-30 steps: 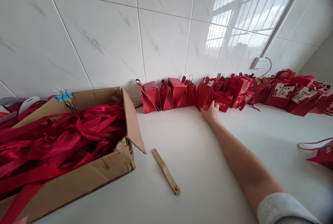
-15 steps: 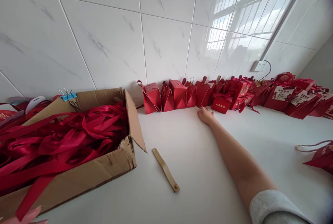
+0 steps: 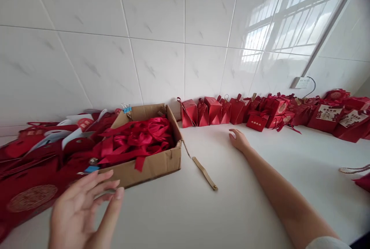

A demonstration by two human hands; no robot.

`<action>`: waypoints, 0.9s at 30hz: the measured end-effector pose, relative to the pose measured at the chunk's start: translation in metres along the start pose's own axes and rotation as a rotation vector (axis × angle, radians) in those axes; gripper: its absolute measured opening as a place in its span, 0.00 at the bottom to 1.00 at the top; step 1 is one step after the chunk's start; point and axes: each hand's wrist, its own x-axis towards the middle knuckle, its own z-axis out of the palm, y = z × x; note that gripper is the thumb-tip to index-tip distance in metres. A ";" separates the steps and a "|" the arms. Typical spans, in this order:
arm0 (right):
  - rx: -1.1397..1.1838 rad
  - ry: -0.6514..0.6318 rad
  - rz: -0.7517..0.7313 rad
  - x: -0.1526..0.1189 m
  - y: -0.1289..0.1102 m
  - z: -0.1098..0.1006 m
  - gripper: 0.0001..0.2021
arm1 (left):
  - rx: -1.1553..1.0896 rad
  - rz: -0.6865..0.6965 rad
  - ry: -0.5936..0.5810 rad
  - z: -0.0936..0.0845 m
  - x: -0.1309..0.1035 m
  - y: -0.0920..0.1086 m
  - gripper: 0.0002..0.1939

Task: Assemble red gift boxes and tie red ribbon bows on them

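My left hand (image 3: 86, 206) is raised at the lower left with its fingers spread. I see nothing held in it. Close behind it stand a cardboard box (image 3: 156, 170) full of shiny red ribbons (image 3: 135, 139) and some flat red gift bags (image 3: 31, 199). Farther right, my right hand (image 3: 239, 141) is stretched out low over the white table (image 3: 185, 218), fingers a little apart and holding nothing visible. It is just in front of a red gift box (image 3: 237, 111) in a row along the wall. A tan strap (image 3: 205, 174) with a metal stud lies between my hands.
More red gift boxes (image 3: 280, 106), some tied with ribbon, stand on the right. A red item with a twisted cord handle (image 3: 354, 170) pokes in at the right edge. A white socket (image 3: 300, 83) with a black cable is on the tiled wall (image 3: 162, 75).
The view has swung left, bringing more of the flat red bags in. My left hand has come up from the lower left corner. My right hand has drawn slightly back from the boxes.
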 end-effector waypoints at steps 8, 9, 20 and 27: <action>0.337 0.207 -0.305 -0.042 -0.161 -0.025 0.14 | 0.016 -0.137 -0.079 -0.026 0.001 -0.018 0.27; 0.369 0.189 -0.379 -0.050 -0.190 -0.033 0.14 | 0.020 -0.156 -0.087 -0.029 0.001 -0.020 0.27; 0.150 -0.498 -0.752 -0.122 -0.323 -0.050 0.17 | -0.006 -0.272 -0.129 -0.047 0.006 -0.021 0.25; 0.625 0.173 -0.541 -0.120 -0.297 -0.087 0.09 | 0.107 -0.223 -0.331 -0.042 -0.001 -0.029 0.17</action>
